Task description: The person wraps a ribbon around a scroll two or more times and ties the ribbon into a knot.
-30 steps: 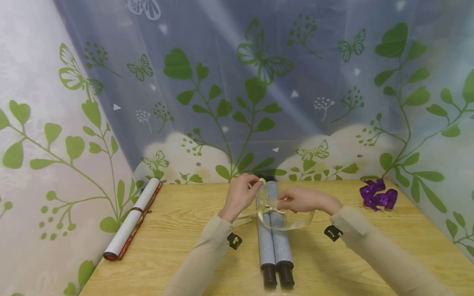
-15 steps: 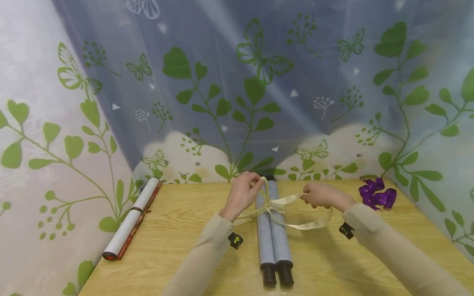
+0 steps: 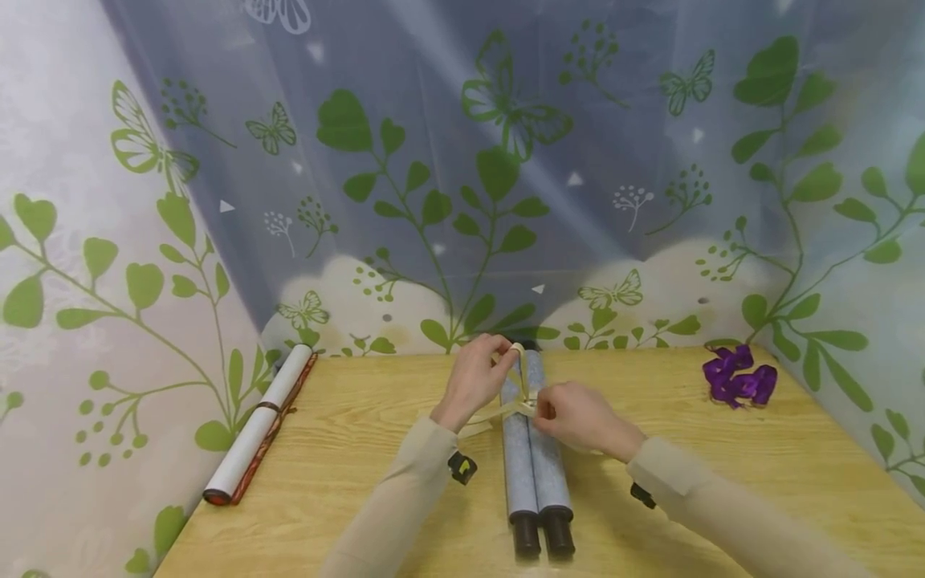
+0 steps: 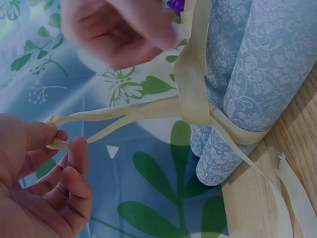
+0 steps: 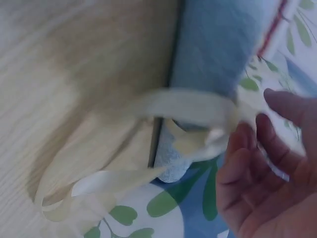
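Note:
Two pale blue patterned rolls (image 3: 547, 466) lie side by side, with cream ribbon (image 4: 193, 84) around them. At their far part, my left hand (image 3: 473, 377) pinches a raised ribbon loop between thumb and fingers, which the left wrist view shows stretched out from the rolls. My right hand (image 3: 581, 417) is at the crossing of the ribbon, on the right. In the right wrist view its thumb and forefinger stand apart, fingers loosely bent beside the blurred ribbon (image 5: 188, 106); whether they touch it is unclear. A ribbon tail hangs in a curve there.
A white roll (image 3: 249, 449) with a red edge and dark tie lies at the table's left side. Purple ribbon (image 3: 739, 377) is bunched at the back right. A patterned curtain (image 3: 433, 160) stands behind the wooden table (image 3: 361, 417).
My right hand, which held a ribbon strand out to the right, has come left and down to the ribbon crossing. My left hand keeps its loop, almost in place.

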{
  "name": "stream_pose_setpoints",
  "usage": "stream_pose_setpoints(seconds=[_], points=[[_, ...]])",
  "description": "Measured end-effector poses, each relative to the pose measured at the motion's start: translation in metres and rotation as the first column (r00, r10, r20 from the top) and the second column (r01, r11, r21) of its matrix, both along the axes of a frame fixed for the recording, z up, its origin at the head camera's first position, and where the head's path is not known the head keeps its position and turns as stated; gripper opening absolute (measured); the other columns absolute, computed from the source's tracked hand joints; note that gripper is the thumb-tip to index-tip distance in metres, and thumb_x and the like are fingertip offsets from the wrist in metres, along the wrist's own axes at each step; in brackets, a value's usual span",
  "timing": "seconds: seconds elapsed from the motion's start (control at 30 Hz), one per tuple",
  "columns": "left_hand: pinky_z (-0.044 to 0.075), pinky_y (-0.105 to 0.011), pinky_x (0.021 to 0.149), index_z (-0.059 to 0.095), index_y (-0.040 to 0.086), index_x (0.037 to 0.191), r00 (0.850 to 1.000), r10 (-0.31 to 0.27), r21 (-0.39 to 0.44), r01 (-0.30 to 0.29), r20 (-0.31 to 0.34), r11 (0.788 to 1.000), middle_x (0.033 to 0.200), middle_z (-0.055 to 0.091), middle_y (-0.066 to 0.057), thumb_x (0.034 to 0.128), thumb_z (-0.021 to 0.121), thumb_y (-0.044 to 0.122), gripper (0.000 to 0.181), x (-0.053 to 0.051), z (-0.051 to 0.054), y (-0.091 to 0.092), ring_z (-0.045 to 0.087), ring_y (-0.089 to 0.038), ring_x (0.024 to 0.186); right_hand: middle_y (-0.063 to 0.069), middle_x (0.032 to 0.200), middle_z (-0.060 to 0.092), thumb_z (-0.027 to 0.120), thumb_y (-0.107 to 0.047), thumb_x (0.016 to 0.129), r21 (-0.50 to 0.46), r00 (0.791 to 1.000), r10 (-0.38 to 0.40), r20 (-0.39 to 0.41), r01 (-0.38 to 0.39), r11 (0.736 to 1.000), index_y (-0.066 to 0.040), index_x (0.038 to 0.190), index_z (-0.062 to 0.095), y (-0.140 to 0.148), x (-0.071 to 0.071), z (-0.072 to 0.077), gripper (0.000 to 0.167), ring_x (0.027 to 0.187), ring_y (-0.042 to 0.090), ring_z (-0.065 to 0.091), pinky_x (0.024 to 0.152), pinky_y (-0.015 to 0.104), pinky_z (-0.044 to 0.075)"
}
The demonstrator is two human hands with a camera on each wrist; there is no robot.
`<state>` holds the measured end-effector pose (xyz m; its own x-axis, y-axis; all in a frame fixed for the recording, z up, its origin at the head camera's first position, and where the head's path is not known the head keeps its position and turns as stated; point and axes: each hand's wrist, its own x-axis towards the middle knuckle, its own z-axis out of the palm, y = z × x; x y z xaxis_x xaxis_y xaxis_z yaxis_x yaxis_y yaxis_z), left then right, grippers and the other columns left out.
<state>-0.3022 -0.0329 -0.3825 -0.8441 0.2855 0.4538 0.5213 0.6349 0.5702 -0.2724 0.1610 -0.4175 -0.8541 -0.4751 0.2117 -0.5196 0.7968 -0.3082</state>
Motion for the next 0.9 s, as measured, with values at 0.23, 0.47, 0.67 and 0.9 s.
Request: stream_pose_setpoints(seconds=[0.23,0.47,0.67,0.9], points=[[0.048,-0.023,0.062,0.072,0.013,0.096,1.0,-0.002,-0.01,0.002,-0.004,1.0,0.096,0.068,-0.003,0.0997,0.056,0.029,0.023,0.0,-0.001,0.001,0.059,-0.01,0.069,-0.005,0.063,0.052,0.075,-0.031,0.085,0.005,0.987,-0.119,0.108,0.119,0.993,-0.016,0.073,0.053,0.0,0.004,-0.013,0.03,0.053,0.01,0.046,0.049,0.026,0.036],[0.048,-0.024,0.061,0.072,0.012,0.095,1.0,-0.001,-0.005,0.001,-0.014,1.0,0.094,0.068,-0.004,0.0995,0.057,0.027,0.022,0.0,-0.002,0.0,0.059,-0.012,0.067,0.002,0.073,0.059,0.066,-0.008,0.091,-0.271,0.836,0.276,0.474,-0.16,0.949,-0.005,0.106,0.058,0.017,-0.002,0.012,0.017,0.05,0.008,0.042,0.049,0.024,0.037],[0.047,-0.023,0.06,0.073,0.011,0.097,1.0,0.0,-0.009,0.0,-0.02,1.0,0.094,0.068,-0.004,0.0996,0.057,0.026,0.022,0.0,-0.001,0.0,0.059,-0.012,0.067,0.007,0.092,0.063,0.06,-0.007,0.096,-0.424,0.615,0.48,0.625,-0.248,0.871,-0.006,0.126,0.056,0.032,-0.009,0.038,0.03,0.052,0.008,0.039,0.05,0.022,0.037],[0.048,-0.024,0.062,0.073,0.012,0.099,1.0,0.0,-0.002,0.0,-0.024,1.0,0.096,0.069,-0.004,0.0998,0.057,0.027,0.022,0.001,-0.001,-0.001,0.06,-0.012,0.068,-0.001,0.09,0.063,0.046,0.002,0.096,-0.716,0.58,0.663,0.474,-0.184,0.673,-0.005,0.097,0.066,0.061,-0.021,0.051,0.021,0.081,0.011,0.059,0.08,0.03,0.051]])
